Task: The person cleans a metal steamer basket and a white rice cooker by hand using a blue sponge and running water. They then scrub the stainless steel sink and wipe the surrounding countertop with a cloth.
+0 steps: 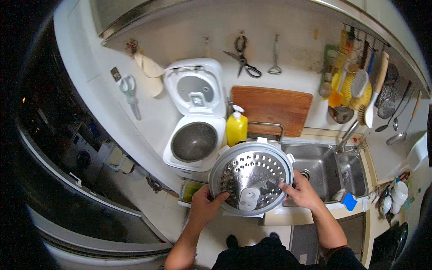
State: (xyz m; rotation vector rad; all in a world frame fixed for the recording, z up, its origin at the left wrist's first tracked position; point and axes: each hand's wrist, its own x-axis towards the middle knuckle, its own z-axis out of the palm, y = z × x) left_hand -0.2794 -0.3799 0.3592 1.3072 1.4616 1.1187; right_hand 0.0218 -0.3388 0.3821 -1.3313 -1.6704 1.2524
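Observation:
A round metal inner lid of a rice cooker (pixel 251 179), with a grey rim and many small dimples, is held level in front of me. My left hand (pixel 208 206) grips its left rim, thumb on top. On the opposite rim, my right hand (pixel 301 191) holds it with the thumb over the edge. Behind and to the left stands a white rice cooker (pixel 194 165), its hinged lid (pixel 195 88) raised and its grey inner pot (pixel 194 141) showing. What lies under the held lid is mostly hidden.
A yellow pump bottle (pixel 237 127) stands beside the cooker, before a wooden cutting board (pixel 271 109). The steel sink (pixel 314 168) is at right, with a blue scraper-like item (pixel 349 201) on its near edge. Scissors (pixel 242 59) and utensils hang on the wall. Dishes (pixel 398 197) sit far right.

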